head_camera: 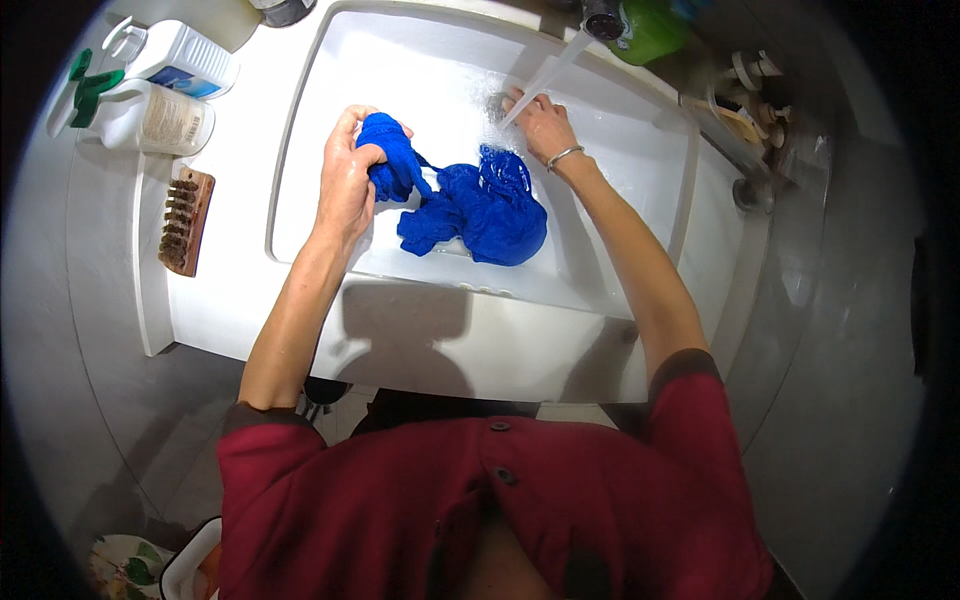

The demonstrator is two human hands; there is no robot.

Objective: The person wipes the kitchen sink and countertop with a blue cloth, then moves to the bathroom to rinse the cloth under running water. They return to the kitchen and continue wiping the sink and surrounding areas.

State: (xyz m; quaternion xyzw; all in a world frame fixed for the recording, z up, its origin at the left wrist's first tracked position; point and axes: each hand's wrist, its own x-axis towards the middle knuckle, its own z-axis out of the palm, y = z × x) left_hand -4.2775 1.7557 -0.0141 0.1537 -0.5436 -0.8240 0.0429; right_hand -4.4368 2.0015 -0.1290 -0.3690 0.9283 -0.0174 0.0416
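My left hand [348, 172] grips a bunched end of a wet blue cloth [504, 214] above the left part of a white sink basin [622, 150]. The rest of the cloth lies in folds on the basin floor, with a twisted strip joining the two parts. Under the running water, my right hand [546, 124] reaches to the dark drain [498, 105], fingers somewhat spread and no cloth in them. The stream falls from a dark faucet [602, 21] and splashes around the fingertips. Whether they touch the drain is blurred.
On the counter's left side lie a wooden scrub brush [187, 221], a white bottle with a green-and-white trigger [161, 116] and a white pump bottle [184, 60]. A green bottle [651, 31] stands beside the faucet. A metal bar [724, 139] runs along the right.
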